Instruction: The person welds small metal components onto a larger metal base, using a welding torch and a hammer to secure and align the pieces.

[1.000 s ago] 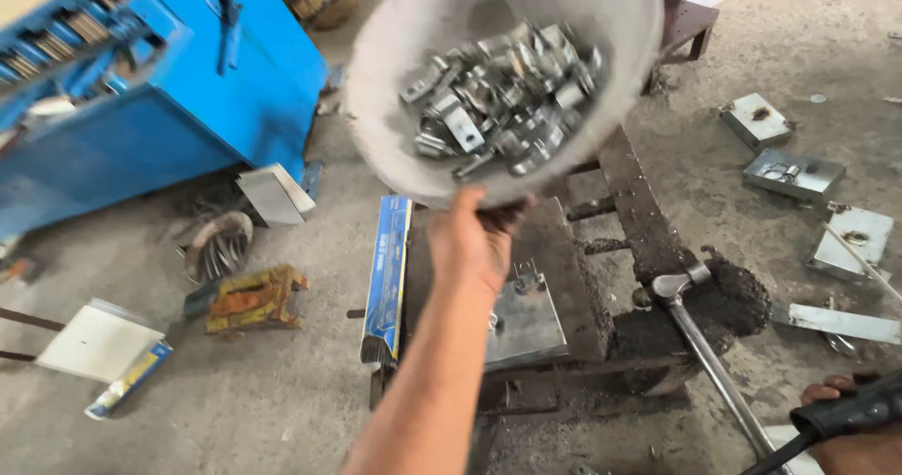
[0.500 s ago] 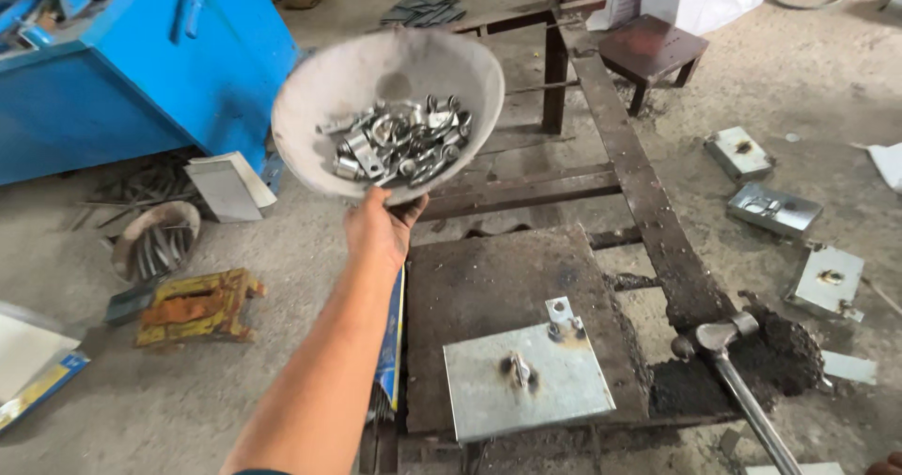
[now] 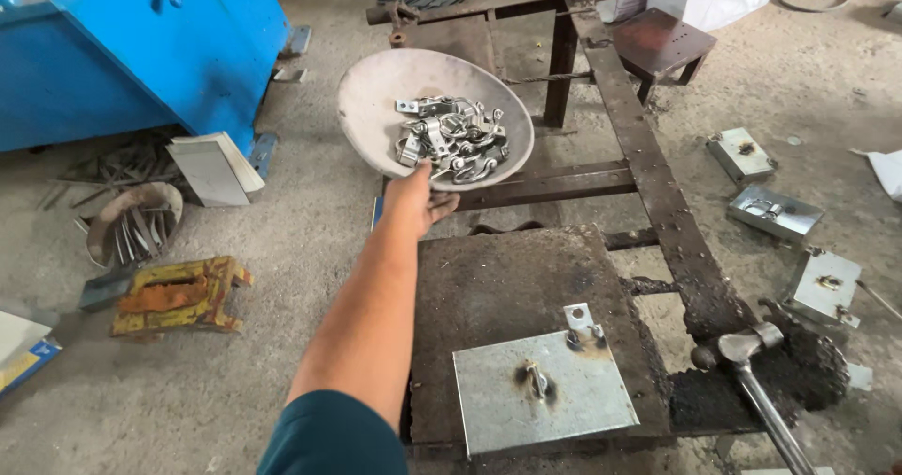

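Gripping near rim of bowl (image 3: 376,109) w/ metal clips (image 3: 451,139), left hand (image 3: 418,198) just below, fingers prob. pinched.

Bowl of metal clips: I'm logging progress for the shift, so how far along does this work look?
Done, it seems: three fitted plates lie on the floor at right. In hand: the left hand grips the bowl rim; another plate, a clip at its scorched centre, lies on the bench by a hammer. Left: many loose clips fill the bowl, so probably plenty.
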